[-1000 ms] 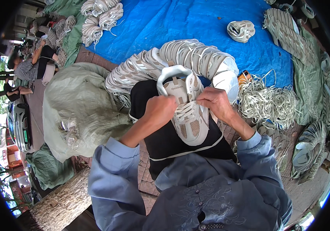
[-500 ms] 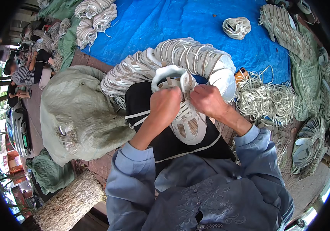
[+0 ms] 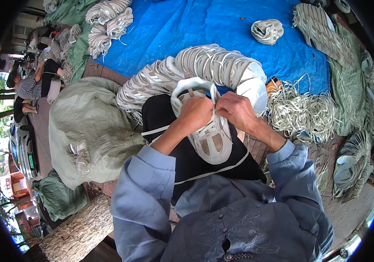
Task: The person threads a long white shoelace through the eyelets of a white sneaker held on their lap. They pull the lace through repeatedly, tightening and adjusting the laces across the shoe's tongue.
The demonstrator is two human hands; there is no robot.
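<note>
A beige and white shoe upper [image 3: 213, 146] rests on the black cloth over my lap, toe toward me and collar away. My left hand [image 3: 195, 112] is closed, pinching a white shoelace at the upper's throat. Right beside it, my right hand [image 3: 238, 112] is also closed on the lace, its fingertips almost meeting the left ones. Both hands hide most of the eyelets and the lace between them. Just beyond lies a long curved row of nested shoe uppers [image 3: 213, 61].
A heap of loose white laces [image 3: 302, 111] lies to the right, near an orange item [image 3: 274, 85]. One upper [image 3: 267, 31] sits on the blue tarp [image 3: 174, 26]. A bulging pale sack [image 3: 93, 131] stands at left. Further left, a person [image 3: 30, 87] sits among more uppers.
My hands have come closer together over the shoe's throat, the left moving right. My left elbow has swung outward. The shoe has shifted slightly left.
</note>
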